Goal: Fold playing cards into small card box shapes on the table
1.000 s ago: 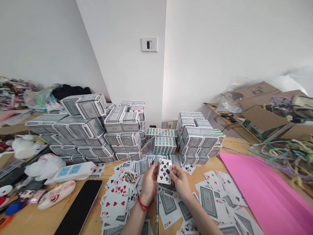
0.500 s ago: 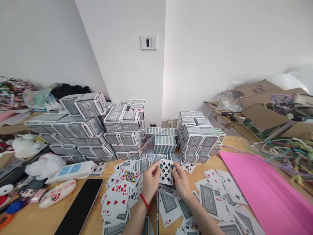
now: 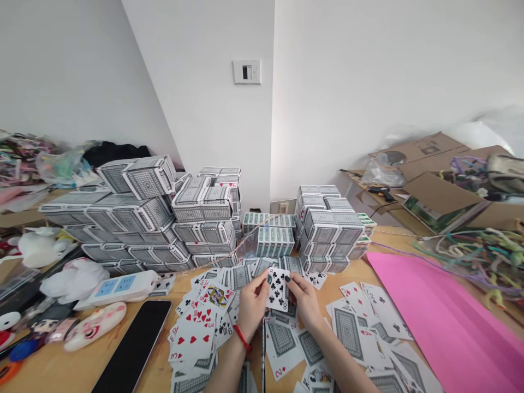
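An eight of clubs playing card (image 3: 278, 290) is held upright, face toward me, between my two hands. My left hand (image 3: 254, 299) pinches its left edge, thumb on the face. At the card's upper right, my right hand (image 3: 303, 299) grips with its thumb over the edge; its other fingers are hidden behind. Whether more cards lie behind this one I cannot tell. Loose playing cards (image 3: 192, 339), some face up and some face down, spread under and left of my hands. More loose cards (image 3: 347, 333) lie to the right.
Stacks of card-covered blocks (image 3: 204, 203) stand at the back left, with another stack (image 3: 333, 226) at the back right. Green-and-white boxes (image 3: 275, 241) sit between them. A black phone (image 3: 133, 346), a power strip (image 3: 123, 288) and a pink sheet (image 3: 434, 316) flank the cards.
The eight of clubs has tilted slightly, its top leaning left. My right hand has shifted a little on its edge. The view has turned slightly.
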`<state>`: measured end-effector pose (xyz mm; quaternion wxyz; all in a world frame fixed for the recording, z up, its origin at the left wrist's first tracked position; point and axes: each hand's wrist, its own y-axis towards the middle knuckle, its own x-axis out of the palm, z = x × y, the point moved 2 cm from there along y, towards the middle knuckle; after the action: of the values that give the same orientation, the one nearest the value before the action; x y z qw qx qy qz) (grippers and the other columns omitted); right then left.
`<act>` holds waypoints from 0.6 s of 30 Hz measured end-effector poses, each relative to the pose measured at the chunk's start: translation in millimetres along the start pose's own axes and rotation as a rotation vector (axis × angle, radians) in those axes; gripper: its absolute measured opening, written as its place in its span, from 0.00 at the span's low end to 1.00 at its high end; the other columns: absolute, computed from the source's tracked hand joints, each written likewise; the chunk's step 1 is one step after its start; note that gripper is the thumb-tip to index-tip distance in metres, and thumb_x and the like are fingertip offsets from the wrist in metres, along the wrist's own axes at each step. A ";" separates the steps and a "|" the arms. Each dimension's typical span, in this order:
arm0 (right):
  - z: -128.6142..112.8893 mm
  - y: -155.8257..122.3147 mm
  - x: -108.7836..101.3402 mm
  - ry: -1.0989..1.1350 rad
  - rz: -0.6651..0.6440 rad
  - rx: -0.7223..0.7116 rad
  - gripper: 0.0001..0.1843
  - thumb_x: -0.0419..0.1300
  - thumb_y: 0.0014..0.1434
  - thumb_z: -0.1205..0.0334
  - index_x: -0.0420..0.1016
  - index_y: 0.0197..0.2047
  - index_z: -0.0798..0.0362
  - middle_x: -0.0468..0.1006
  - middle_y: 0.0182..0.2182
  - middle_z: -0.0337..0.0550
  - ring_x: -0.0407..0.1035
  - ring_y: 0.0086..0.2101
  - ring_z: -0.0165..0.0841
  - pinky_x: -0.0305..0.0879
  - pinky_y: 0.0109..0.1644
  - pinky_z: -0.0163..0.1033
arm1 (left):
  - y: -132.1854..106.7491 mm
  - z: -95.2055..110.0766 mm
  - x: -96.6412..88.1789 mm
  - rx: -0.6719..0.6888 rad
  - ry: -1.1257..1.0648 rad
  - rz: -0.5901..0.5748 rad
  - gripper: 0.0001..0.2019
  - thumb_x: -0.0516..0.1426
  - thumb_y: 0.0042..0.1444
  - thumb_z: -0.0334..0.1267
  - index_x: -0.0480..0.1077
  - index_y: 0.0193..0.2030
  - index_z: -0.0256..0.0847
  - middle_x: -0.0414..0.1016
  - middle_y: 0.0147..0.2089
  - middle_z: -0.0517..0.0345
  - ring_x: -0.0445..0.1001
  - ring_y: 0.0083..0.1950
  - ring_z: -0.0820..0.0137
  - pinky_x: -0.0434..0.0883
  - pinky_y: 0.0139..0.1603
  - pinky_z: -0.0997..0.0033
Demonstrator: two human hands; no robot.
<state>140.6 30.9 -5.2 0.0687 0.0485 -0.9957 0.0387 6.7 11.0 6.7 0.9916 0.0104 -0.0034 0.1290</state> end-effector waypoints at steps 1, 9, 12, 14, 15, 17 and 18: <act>-1.5 -0.2 0.0 0.009 0.000 0.002 0.13 0.55 0.49 0.52 0.63 0.23 0.53 0.54 0.15 0.30 0.48 0.17 0.24 0.45 0.19 0.30 | 0.2 0.1 -0.2 0.005 0.006 -0.002 0.14 0.57 0.46 0.39 0.73 0.41 0.41 0.74 0.45 0.53 0.71 0.46 0.63 0.66 0.49 0.68; -2.4 0.6 -0.4 0.013 -0.007 0.006 0.13 0.55 0.48 0.52 0.64 0.23 0.53 0.55 0.14 0.31 0.48 0.17 0.24 0.45 0.19 0.30 | 0.3 1.3 -1.2 0.022 0.044 -0.037 0.14 0.56 0.47 0.38 0.73 0.42 0.41 0.74 0.46 0.52 0.70 0.47 0.64 0.64 0.50 0.68; -1.5 0.8 -1.4 0.007 -0.010 0.000 0.13 0.54 0.48 0.51 0.66 0.26 0.54 0.55 0.14 0.31 0.49 0.17 0.24 0.46 0.18 0.30 | -0.1 2.1 -1.1 0.021 0.037 -0.051 0.15 0.56 0.47 0.39 0.73 0.42 0.41 0.75 0.44 0.53 0.71 0.45 0.64 0.65 0.49 0.68; -1.6 0.6 -1.7 0.010 -0.014 -0.001 0.13 0.54 0.48 0.52 0.66 0.26 0.54 0.55 0.15 0.31 0.48 0.16 0.24 0.45 0.18 0.30 | 0.0 0.7 -1.1 0.004 0.022 -0.058 0.16 0.56 0.47 0.39 0.72 0.43 0.41 0.75 0.44 0.53 0.71 0.45 0.64 0.65 0.47 0.68; -1.8 0.5 -1.7 0.012 -0.020 -0.002 0.13 0.54 0.48 0.52 0.66 0.25 0.54 0.54 0.14 0.31 0.48 0.16 0.24 0.45 0.18 0.29 | 0.1 -0.6 -1.2 -0.008 0.010 -0.056 0.16 0.56 0.47 0.39 0.72 0.43 0.41 0.75 0.44 0.52 0.71 0.44 0.64 0.66 0.46 0.69; -2.8 0.0 -1.3 0.008 -0.030 -0.003 0.13 0.55 0.48 0.52 0.64 0.23 0.54 0.54 0.14 0.31 0.48 0.16 0.24 0.44 0.18 0.29 | 0.8 -3.5 -1.8 -0.035 -0.024 -0.041 0.16 0.56 0.46 0.40 0.72 0.43 0.39 0.75 0.42 0.52 0.71 0.41 0.65 0.67 0.42 0.70; -3.4 -0.2 -1.0 0.001 -0.035 -0.006 0.13 0.55 0.48 0.52 0.64 0.22 0.54 0.54 0.14 0.31 0.48 0.16 0.24 0.44 0.18 0.30 | 1.3 -4.6 -2.1 -0.046 -0.042 -0.033 0.15 0.56 0.46 0.40 0.72 0.41 0.38 0.76 0.40 0.52 0.72 0.40 0.66 0.67 0.40 0.71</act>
<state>142.1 31.1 -2.0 0.0701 0.0656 -0.9948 0.0346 4.3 11.8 2.1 0.9932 -0.0096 -0.0268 0.1125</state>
